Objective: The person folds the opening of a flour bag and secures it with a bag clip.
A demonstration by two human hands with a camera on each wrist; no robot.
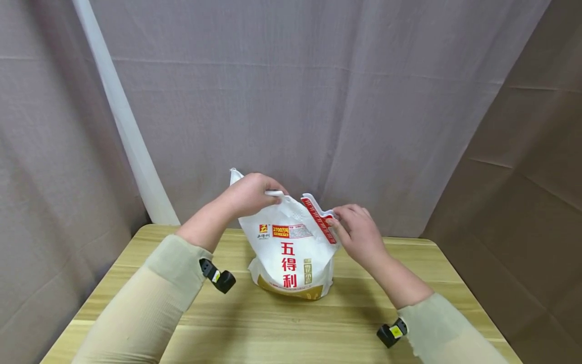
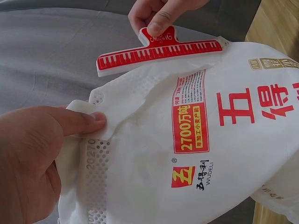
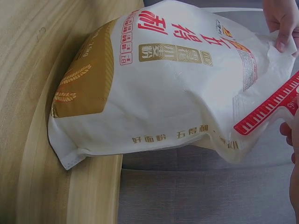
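Two hands work at the top of a flour bag standing on a wooden table.

The white flour bag [image 1: 291, 253] stands upright near the middle of the light wooden table [image 1: 282, 328], in front of a grey cloth backdrop [image 1: 318, 91]. Large red characters 五得利 run down its front, with a red-and-yellow logo reading "WUDELI", a red label printed "2700万吨", and a gold panel with wheat ears at the base. A red and white sealing clip [image 1: 320, 218], patterned like piano keys, sits along the bag's top right edge. The right hand [image 1: 359, 233] pinches the clip's handle between thumb and fingers. The left hand [image 1: 249, 194] has fingers curled on the bag's perforated top left corner, thumb pressed flat on it.
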